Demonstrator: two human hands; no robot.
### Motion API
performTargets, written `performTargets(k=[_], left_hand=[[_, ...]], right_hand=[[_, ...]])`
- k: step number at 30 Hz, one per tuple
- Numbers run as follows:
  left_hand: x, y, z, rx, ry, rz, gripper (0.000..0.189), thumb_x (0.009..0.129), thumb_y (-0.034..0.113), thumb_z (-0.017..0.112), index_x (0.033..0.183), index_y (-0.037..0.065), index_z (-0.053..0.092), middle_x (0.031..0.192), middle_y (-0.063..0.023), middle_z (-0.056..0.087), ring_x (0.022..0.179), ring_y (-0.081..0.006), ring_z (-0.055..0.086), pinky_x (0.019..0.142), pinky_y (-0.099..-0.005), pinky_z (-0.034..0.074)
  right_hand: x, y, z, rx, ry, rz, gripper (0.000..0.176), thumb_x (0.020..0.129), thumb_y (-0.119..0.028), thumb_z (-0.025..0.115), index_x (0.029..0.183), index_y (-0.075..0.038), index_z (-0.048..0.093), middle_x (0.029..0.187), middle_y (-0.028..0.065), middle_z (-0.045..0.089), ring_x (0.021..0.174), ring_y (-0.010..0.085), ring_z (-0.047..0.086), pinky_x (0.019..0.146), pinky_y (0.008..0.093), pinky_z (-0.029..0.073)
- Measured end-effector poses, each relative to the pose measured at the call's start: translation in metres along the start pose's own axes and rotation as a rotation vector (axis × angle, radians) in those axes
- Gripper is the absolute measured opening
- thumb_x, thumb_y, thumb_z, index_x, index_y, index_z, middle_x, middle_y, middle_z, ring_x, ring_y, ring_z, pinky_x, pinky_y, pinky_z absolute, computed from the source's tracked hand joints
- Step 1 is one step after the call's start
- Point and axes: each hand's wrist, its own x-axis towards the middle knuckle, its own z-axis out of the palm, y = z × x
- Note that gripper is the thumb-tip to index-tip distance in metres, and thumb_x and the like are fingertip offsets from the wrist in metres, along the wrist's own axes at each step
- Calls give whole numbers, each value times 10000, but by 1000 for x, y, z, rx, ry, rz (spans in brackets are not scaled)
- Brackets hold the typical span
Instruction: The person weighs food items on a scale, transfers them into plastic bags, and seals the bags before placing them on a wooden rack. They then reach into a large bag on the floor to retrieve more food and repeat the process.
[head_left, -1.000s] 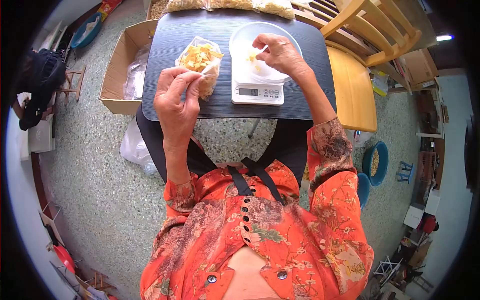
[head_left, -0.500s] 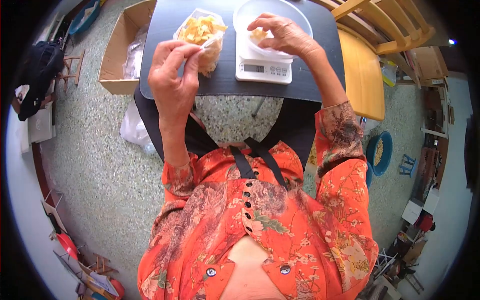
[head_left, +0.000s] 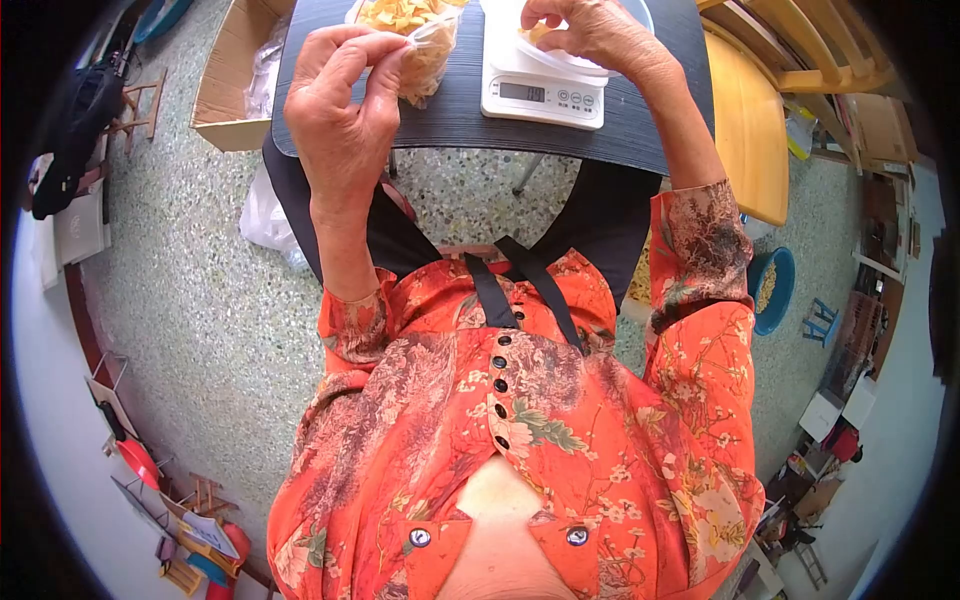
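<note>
A clear plastic bag (head_left: 432, 62) of thin yellow chips (head_left: 395, 13) stands on the dark table, cut off by the top edge of the view. My left hand (head_left: 345, 105) pinches the bag's rim between thumb and fingers. To the right is a white kitchen scale (head_left: 545, 105) with a lit display. A clear plastic bowl (head_left: 637, 12) rests on it, partly out of view. Inside the bowl, my right hand (head_left: 605, 38) has its thumb and fingers closed around a few yellowish pieces; the fingertips partly hide them.
A cardboard box (head_left: 228, 105) with clear plastic inside stands left of the table (head_left: 640, 140). A wooden chair (head_left: 750, 150) is close on the right. On the floor are a white plastic bag (head_left: 270, 222) and a blue basin (head_left: 773, 290) holding pale pieces.
The view has tipped down, so the table sits higher in the picture. My right fingers have drawn together at the pieces in the bowl. The left hand keeps its pinch on the bag.
</note>
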Motion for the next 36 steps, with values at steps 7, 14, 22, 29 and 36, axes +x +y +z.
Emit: performTargets(k=[7,14,22,29,36], left_hand=[[-3,-2,1,-39,-50,-7,125,855,23,780,979,28,769,1004,-51,693,950,-155,661,865,-280,518],[-1,2,0,-8,-66,16,121,849,14,779,968,25,763,986,-55,695,941,-159,664,846,-279,519],[6,17,1,32,-44,-16,135,807,-18,769,925,37,734,926,-82,656,859,-225,659,784,-324,526],[5,19,1,-21,-52,-66,139,811,-31,765,935,23,733,929,-83,649,854,-224,653,786,-328,527],[7,23,5,-73,-51,-67,154,794,-23,777,937,18,736,913,-82,635,827,-212,640,735,-327,526]], right_hand=[[0,2,4,-105,-3,9,79,749,-121,698,795,-58,705,816,140,702,783,322,676,725,410,538],[3,4,15,-185,79,-27,63,762,-117,651,755,-58,671,714,157,676,699,342,674,665,427,537],[12,3,12,-148,82,150,61,770,-28,668,812,-33,624,693,93,638,667,250,635,657,370,518],[-1,26,-12,804,303,201,161,843,-139,808,901,-29,707,816,58,707,724,106,696,696,279,593],[30,-72,-8,873,402,20,132,833,-70,768,910,12,698,791,67,711,708,97,689,669,241,579]])
